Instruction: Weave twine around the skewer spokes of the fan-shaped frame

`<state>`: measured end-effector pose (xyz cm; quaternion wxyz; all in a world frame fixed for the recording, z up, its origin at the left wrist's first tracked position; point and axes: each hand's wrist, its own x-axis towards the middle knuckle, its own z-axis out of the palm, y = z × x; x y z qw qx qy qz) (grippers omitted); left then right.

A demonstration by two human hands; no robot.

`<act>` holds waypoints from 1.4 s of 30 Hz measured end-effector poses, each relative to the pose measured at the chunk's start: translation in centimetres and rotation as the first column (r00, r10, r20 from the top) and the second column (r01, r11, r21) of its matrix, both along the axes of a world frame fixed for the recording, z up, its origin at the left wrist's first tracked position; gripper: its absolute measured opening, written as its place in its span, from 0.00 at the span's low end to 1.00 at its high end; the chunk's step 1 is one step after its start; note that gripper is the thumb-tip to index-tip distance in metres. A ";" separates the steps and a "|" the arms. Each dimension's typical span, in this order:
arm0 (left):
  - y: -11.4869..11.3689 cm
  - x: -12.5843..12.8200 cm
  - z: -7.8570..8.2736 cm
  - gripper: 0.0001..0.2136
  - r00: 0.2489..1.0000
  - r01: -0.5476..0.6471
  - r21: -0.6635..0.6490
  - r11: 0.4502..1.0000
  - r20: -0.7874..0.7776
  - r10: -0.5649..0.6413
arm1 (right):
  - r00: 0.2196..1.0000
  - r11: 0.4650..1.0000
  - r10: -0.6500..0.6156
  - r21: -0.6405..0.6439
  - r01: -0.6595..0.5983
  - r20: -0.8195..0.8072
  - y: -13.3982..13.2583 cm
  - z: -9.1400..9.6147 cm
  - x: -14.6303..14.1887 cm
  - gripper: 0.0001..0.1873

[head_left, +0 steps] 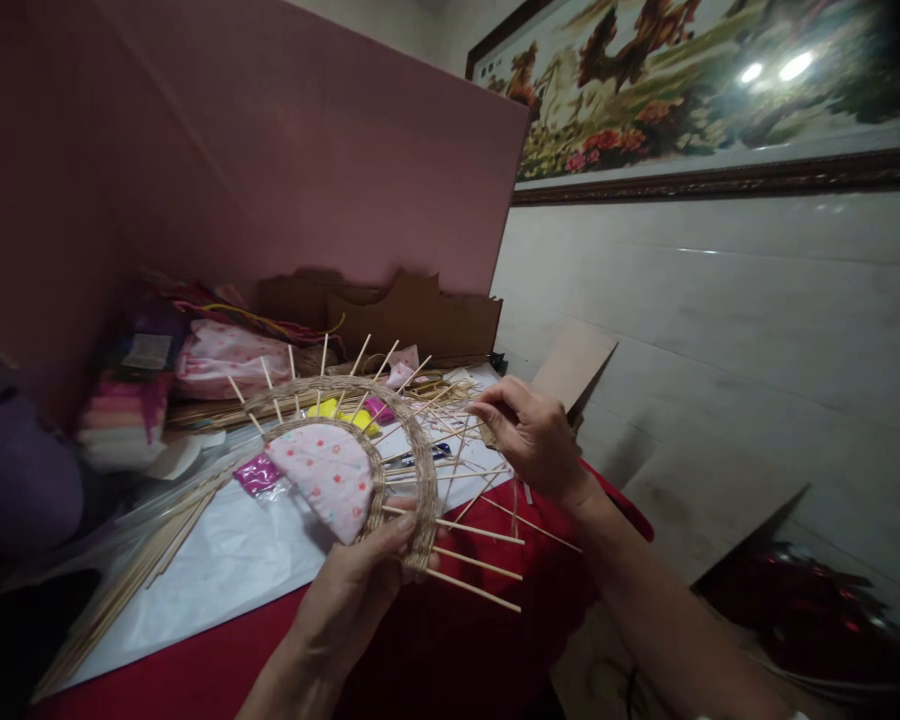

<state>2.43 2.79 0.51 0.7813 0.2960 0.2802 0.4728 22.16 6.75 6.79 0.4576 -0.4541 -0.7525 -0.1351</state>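
A half-round woven piece [424, 450] is held up over the table, tilted, with thin wooden sticks fanning out past its outer twine band. Its inner half-disc [326, 475] is covered in pale pink cloth with small red dots. My left hand [375, 570] grips the lower right end of the bands, thumb in front and the other fingers mostly hidden behind. To the right of the sticks, my right hand [521, 430] is raised with thumb and forefinger pinched together. A thin strand of twine [515, 505] hangs below that hand; the part between the fingertips is hard to make out.
White sheeting [225, 570] and a red cloth [217, 675] cover the table. Loose sticks [131, 590] lie at left, near a purple packet [259, 475]. Behind are folded fabrics [124, 410], a dotted cloth bundle [229, 355] and cardboard [412, 315]. A tiled wall [690, 330] stands at right.
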 end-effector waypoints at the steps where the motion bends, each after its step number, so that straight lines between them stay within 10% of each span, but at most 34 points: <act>1: 0.0 0.0 0.0 0.08 1.000 -0.002 0.000 1.000 -0.001 0.002 | 1.000 1.000 0.001 -0.004 -0.001 0.016 0.1 0.2 -0.1 0.12; 14: 0.6 -0.3 -0.7 0.11 0.996 -0.064 -0.016 0.998 0.066 0.065 | 0.972 0.985 -0.148 0.063 0.162 -0.180 -2.0 -4.0 1.9 0.08; 21: 0.3 -0.2 -0.5 0.10 0.999 -0.049 -0.028 0.998 -0.012 0.048 | 0.985 0.978 -0.081 0.181 0.109 -0.154 -2.6 -2.5 1.1 0.07; 31: -0.1 -0.3 0.0 0.08 0.996 0.048 -0.001 0.999 0.075 -0.047 | 0.937 0.983 -0.111 -0.176 0.054 -0.330 -0.6 -6.5 -0.6 0.11; 42: -0.2 -0.4 -0.3 0.06 0.986 0.130 0.063 0.990 0.098 -0.136 | 0.971 0.851 -0.161 -0.523 0.047 -0.175 -0.4 -6.9 -5.6 0.08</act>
